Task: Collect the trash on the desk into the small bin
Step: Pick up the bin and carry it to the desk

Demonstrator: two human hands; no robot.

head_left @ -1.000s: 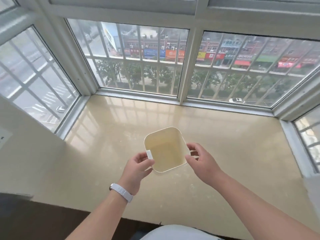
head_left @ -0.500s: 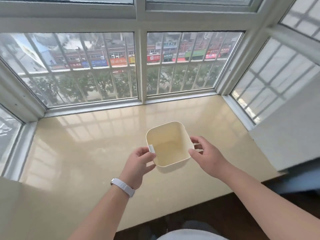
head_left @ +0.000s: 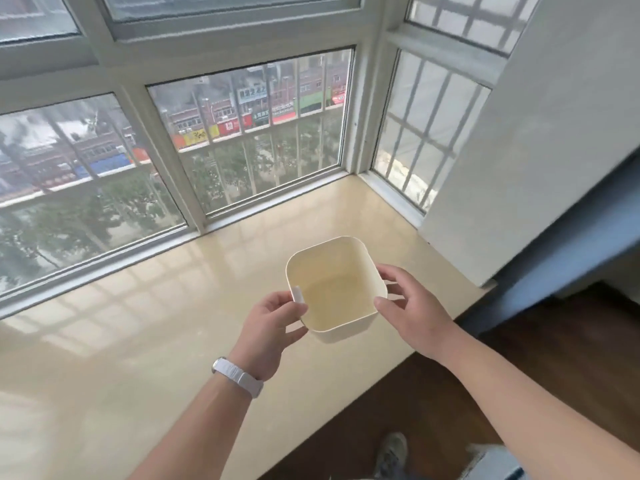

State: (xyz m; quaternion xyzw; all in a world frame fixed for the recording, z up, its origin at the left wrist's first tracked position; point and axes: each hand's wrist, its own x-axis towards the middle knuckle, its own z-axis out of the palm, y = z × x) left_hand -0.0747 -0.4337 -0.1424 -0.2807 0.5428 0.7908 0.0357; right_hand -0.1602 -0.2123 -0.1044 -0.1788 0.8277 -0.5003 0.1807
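Cream plastic small bin (head_left: 337,296), square with rounded corners, open at the top, with a white tab (head_left: 298,294) on one rim. Inside, only smooth cream walls and floor to see. Held over the worktop (head_left: 138,323), toward its right end; lifted or resting, cannot tell. Pinched at the tab by the left hand (head_left: 273,323); gripped at the opposite rim by the curled right hand (head_left: 412,306).

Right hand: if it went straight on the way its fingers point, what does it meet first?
The small bin: the right hand points up-left at the bin's right wall, with its thumb at the rim, so contact looks immediate. Beyond the bin sits the left hand on the opposite rim.
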